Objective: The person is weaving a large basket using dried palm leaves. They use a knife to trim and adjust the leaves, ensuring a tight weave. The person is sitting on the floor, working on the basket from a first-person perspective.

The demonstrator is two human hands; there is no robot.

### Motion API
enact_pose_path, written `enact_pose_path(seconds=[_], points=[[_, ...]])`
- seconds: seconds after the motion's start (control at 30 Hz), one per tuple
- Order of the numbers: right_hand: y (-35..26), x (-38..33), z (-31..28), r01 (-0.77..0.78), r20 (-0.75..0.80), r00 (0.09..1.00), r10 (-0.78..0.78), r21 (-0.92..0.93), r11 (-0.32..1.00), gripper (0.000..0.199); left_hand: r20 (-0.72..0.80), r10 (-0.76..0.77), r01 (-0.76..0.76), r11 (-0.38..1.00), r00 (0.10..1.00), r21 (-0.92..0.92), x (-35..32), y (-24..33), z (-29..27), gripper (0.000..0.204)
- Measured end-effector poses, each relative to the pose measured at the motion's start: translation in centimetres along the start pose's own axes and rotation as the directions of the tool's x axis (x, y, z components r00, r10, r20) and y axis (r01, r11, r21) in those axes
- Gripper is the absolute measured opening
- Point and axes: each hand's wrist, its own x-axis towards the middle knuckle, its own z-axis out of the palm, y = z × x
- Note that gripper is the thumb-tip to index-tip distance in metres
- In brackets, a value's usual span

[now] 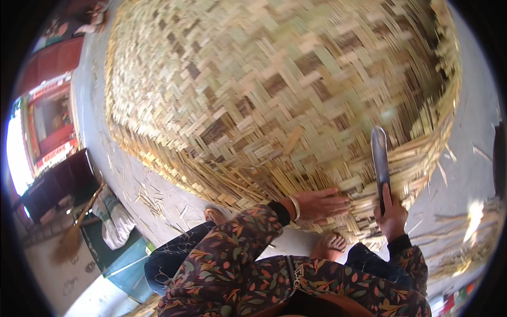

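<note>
smooth grey concrete floor, littered with pale cut strips at left. far left: red-framed doorway, glaring daylight beside it, dark red panel above. straw broom tilted near a whitish cloth bundle. right: dry stalks on floor, bright sun patch. picture rim black, blurry.
</note>
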Motion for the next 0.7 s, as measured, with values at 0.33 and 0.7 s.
enact_pose_path(seconds=[0.33,0.7], points=[[1.3,-0.9,3.0,-0.128,0.139,0.982,0.126,0.000,0.992,0.078,-0.072,-0.006,0.002,0.998,0.997,-0.058,-0.7,-0.2,0.5,0.065],[1.7,0.1,2.6,-0.091,0.208,0.974,0.093,-0.017,0.996,0.078,-0.044,-0.005,0.003,0.998,0.999,-0.058,-0.7,0.0,0.8,0.067]])
